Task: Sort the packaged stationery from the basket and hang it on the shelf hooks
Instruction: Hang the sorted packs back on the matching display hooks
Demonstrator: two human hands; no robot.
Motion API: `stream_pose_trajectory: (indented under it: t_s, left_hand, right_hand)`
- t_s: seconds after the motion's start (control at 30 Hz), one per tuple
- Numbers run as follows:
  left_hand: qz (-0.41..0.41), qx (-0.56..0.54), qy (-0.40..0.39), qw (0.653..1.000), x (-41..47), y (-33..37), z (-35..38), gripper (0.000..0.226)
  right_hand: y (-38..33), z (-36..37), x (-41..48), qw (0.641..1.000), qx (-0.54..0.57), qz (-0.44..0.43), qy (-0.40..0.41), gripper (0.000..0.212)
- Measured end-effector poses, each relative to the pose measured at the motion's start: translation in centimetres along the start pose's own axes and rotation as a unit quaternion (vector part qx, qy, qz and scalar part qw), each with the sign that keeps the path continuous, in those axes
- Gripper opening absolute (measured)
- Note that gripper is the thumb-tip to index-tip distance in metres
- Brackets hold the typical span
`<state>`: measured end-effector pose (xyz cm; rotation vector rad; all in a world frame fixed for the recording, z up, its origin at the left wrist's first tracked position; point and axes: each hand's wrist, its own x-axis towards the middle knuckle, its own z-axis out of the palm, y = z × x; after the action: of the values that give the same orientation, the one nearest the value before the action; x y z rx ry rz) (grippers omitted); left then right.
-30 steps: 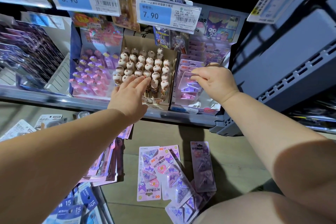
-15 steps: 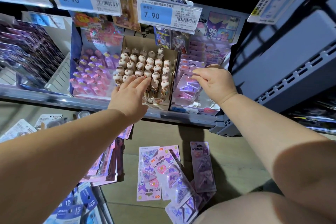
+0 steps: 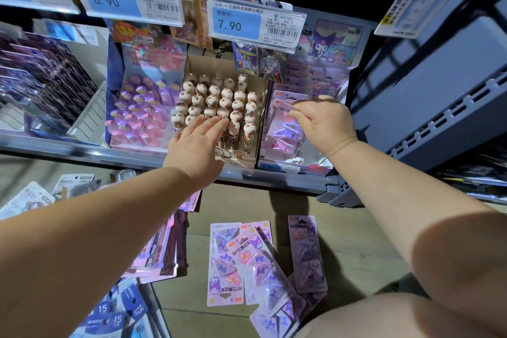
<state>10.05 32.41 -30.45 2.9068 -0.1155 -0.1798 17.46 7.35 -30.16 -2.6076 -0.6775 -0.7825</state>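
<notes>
Pinched at its top edge by the right hand (image 3: 326, 123), clip card (image 3: 284, 132) sat frontmost in the display box (image 3: 296, 168), probably mid-seating. Left hand (image 3: 194, 148) hovered flat and empty over the pens (image 3: 219, 96). Row (image 3: 297, 82) behind was stocked; loose cards (image 3: 238, 258) on the floor (image 3: 356, 255) were not yet hung.

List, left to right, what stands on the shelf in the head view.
From the left: dark purple packets → pink display box → box of animal-head pens → tray of pink clip packets, where the right hand pinches one packet → grey shelf frame.
</notes>
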Motion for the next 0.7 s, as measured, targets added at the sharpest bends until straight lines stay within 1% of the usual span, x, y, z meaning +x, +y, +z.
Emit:
stream_pose_trajectory:
  t_s: [0.13, 0.27, 0.6, 0.7]
  left_hand:
    - [0.001, -0.001, 0.003, 1.0, 0.02, -0.13, 0.03, 0.083]
    - [0.002, -0.002, 0.002, 1.0, -0.01, -0.13, 0.16, 0.083]
    - [-0.003, -0.002, -0.008, 1.0, -0.16, 0.06, -0.3, 0.083]
    - [-0.003, 0.004, -0.011, 1.0, -0.26, 0.14, -0.43, 0.083]
  right_hand:
    - [0.21, -0.13, -0.19, 0.999, -0.005, -0.033, 0.011, 0.032]
    - [0.63, 0.07, -0.19, 0.998, -0.004, -0.063, 0.019, 0.028]
    - [-0.02, 0.38, -0.13, 0.993, -0.03, -0.1, 0.047, 0.026]
    - [0.13, 0.12, -0.22, 0.993, -0.038, -0.098, 0.047, 0.026]
